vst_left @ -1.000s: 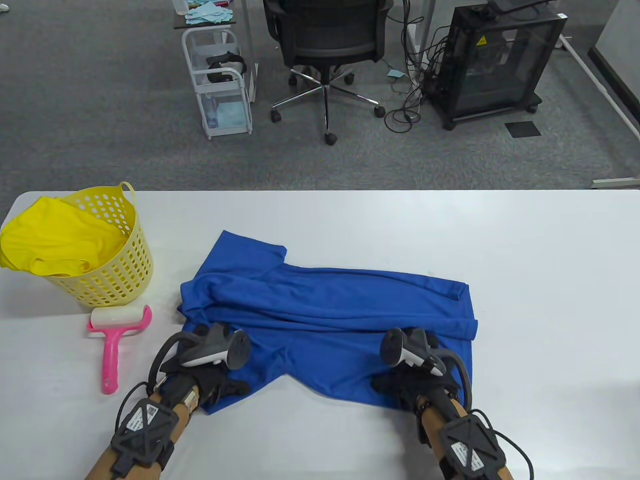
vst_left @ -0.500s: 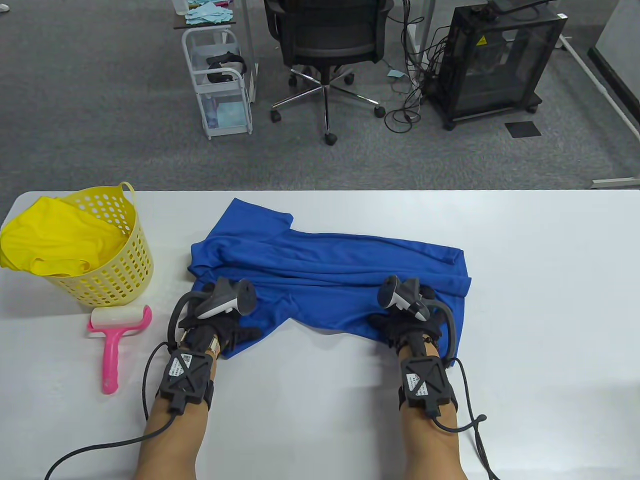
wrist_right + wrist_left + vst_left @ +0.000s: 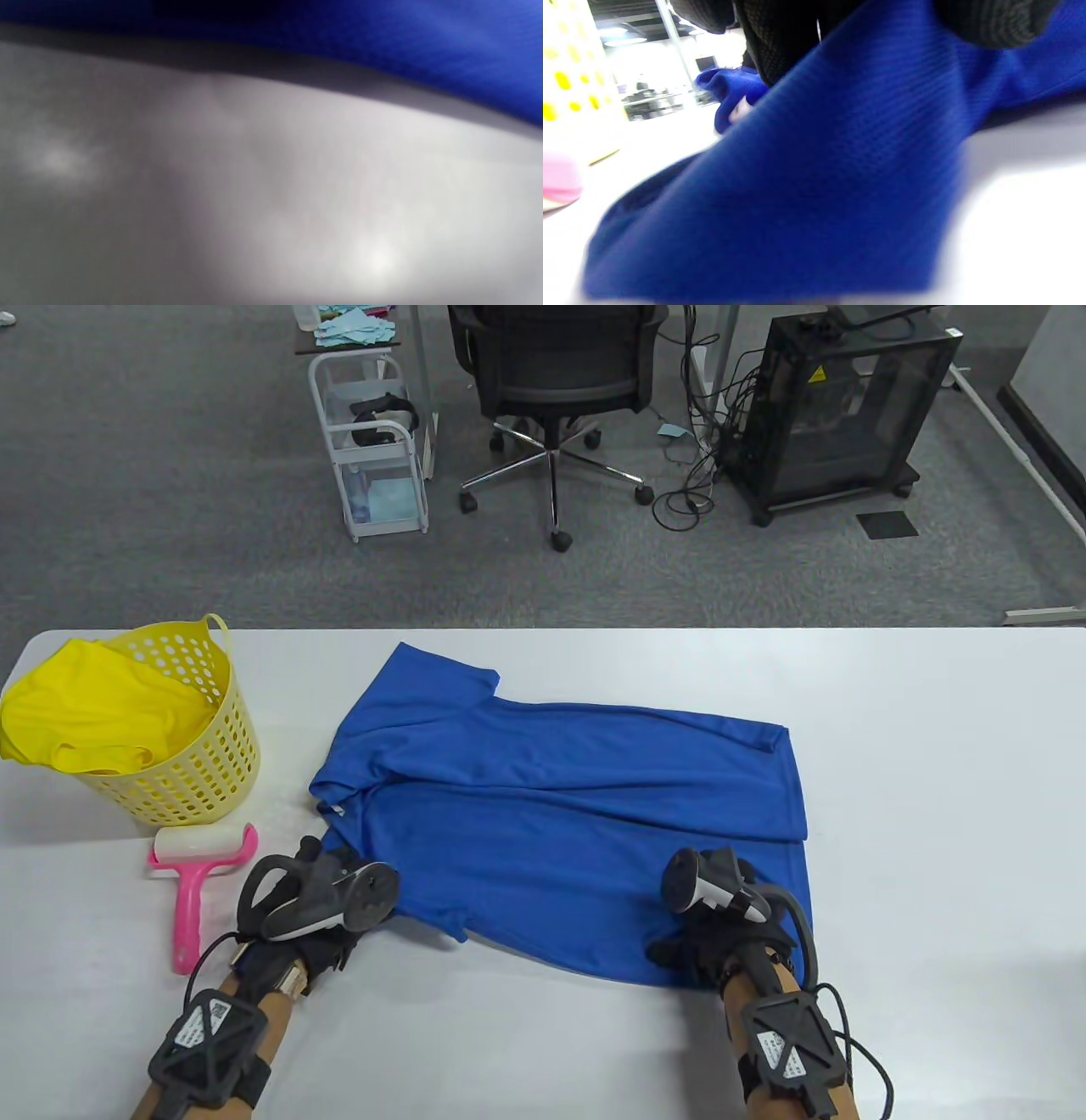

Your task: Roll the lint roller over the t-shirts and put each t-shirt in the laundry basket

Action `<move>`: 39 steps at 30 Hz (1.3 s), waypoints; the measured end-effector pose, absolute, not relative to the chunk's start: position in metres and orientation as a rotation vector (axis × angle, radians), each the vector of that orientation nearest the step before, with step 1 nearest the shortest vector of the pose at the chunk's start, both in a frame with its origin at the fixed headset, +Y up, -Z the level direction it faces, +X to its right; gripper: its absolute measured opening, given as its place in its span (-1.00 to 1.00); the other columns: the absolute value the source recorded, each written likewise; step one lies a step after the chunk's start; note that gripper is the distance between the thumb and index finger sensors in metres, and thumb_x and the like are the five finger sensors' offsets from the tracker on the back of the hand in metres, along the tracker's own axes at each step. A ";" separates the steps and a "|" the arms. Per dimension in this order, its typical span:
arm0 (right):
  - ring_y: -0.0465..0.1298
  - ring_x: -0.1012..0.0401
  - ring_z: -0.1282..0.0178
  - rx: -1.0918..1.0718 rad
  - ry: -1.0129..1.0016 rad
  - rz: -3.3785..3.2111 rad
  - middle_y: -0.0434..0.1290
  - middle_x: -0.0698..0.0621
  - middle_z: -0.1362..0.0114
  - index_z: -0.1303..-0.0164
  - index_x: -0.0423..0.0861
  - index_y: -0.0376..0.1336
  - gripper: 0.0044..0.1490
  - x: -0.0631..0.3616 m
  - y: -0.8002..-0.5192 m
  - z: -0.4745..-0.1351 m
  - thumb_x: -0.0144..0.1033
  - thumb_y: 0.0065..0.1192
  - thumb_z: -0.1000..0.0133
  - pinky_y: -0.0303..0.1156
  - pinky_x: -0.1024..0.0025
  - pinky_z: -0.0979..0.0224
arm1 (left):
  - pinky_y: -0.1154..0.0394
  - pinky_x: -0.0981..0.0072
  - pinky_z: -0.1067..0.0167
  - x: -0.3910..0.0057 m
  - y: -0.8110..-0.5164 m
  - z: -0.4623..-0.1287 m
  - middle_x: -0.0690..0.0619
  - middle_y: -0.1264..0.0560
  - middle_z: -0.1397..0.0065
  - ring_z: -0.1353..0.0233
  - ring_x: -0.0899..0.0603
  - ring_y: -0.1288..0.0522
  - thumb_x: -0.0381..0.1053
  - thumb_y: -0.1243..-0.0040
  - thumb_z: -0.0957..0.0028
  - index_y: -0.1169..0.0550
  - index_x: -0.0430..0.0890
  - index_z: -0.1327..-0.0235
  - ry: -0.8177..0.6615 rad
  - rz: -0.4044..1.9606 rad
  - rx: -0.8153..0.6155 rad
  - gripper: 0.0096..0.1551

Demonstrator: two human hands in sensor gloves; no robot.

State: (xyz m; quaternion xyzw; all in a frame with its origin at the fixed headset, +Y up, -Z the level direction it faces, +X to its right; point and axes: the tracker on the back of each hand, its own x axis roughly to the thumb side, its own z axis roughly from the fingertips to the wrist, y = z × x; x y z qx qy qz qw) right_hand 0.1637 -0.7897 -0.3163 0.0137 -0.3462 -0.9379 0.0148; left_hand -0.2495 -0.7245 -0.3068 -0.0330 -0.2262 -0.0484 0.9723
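A blue t-shirt (image 3: 560,806) lies spread nearly flat on the white table (image 3: 933,780). My left hand (image 3: 335,942) grips its near left sleeve; in the left wrist view black gloved fingers (image 3: 780,38) pinch the blue cloth (image 3: 818,169). My right hand (image 3: 696,946) holds the near right hem corner, its fingers hidden under the tracker. The right wrist view is blurred and shows only blue cloth (image 3: 382,42) above the table (image 3: 271,190). A pink lint roller (image 3: 191,882) lies left of my left hand. The yellow laundry basket (image 3: 199,780) holds a yellow t-shirt (image 3: 93,712).
The basket stands at the table's far left corner, with the roller lying just in front of it. An office chair (image 3: 556,381), a white cart (image 3: 373,441) and a black cabinet (image 3: 840,407) stand on the carpet beyond the table.
Both hands pushed the shirt away, then pulled it back toward the near edge. The folded-over near part has opened out and the shirt lies flatter.
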 end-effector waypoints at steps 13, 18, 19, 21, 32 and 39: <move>0.25 -0.20 -0.61 0.085 -0.418 -3.179 0.14 -0.16 -0.70 -0.51 0.06 0.03 0.00 0.176 -0.740 -0.292 0.35 0.05 0.09 0.26 -0.19 -0.50 | -0.34 -0.31 -0.36 -0.270 -0.730 -0.287 -0.01 -0.72 -0.23 -0.37 -0.32 -0.60 0.51 0.02 0.15 -0.63 0.01 -0.18 -0.343 0.065 -0.268 -0.16; -0.11 -0.24 -0.66 0.169 -0.897 -2.966 -0.27 -0.21 -0.71 -0.53 0.08 -0.30 0.18 0.185 -0.771 -0.298 0.35 0.11 0.10 0.07 -0.35 -0.55 | -0.12 -0.45 -0.44 -0.231 -0.760 -0.281 -0.17 -0.17 -0.66 -0.61 -0.52 -0.14 0.63 0.00 0.36 -0.05 0.06 -0.53 -0.406 -0.223 -0.370 0.22; -0.16 -0.23 -0.65 0.161 -0.893 -2.974 -0.33 -0.19 -0.69 -0.51 0.10 -0.35 0.20 0.186 -0.770 -0.298 0.36 0.10 0.12 0.09 -0.36 -0.55 | -0.01 -0.50 -0.46 -0.228 -0.770 -0.279 -0.21 0.05 -0.69 -0.62 -0.58 0.05 0.64 -0.01 0.36 0.10 0.08 -0.54 -0.411 -0.293 -0.547 0.28; -0.01 -0.22 -0.66 0.161 -0.786 -3.018 -0.16 -0.16 -0.72 -0.52 0.14 -0.18 0.13 0.189 -0.762 -0.298 0.39 0.12 0.15 0.17 -0.33 -0.52 | 0.00 -0.51 -0.45 -0.228 -0.778 -0.276 -0.22 0.19 -0.63 -0.57 -0.60 0.16 0.65 0.04 0.42 0.21 0.07 -0.48 -0.392 -0.349 -0.631 0.32; -0.01 -0.33 -0.66 0.232 -0.709 -3.052 -0.21 -0.29 -0.73 -0.57 0.02 -0.32 0.22 0.182 -0.759 -0.294 0.46 -0.04 0.10 0.04 -0.46 -0.49 | -0.32 -0.32 -0.37 -0.231 -0.740 -0.271 -0.04 -0.60 -0.35 -0.44 -0.36 -0.53 0.55 -0.01 0.25 -0.51 0.03 -0.26 -0.348 -0.168 -0.188 -0.08; -0.52 -0.26 -0.49 0.265 -1.066 -3.071 -0.67 -0.14 -0.50 -0.30 0.21 -0.60 0.36 0.204 -0.792 -0.306 0.51 0.04 0.32 -0.27 -0.49 -0.41 | -0.05 -0.63 -0.36 -0.220 -0.786 -0.263 -0.30 0.34 -0.52 -0.41 -0.72 0.22 0.67 -0.14 0.65 0.31 0.00 -0.35 -0.432 -0.250 -0.722 0.55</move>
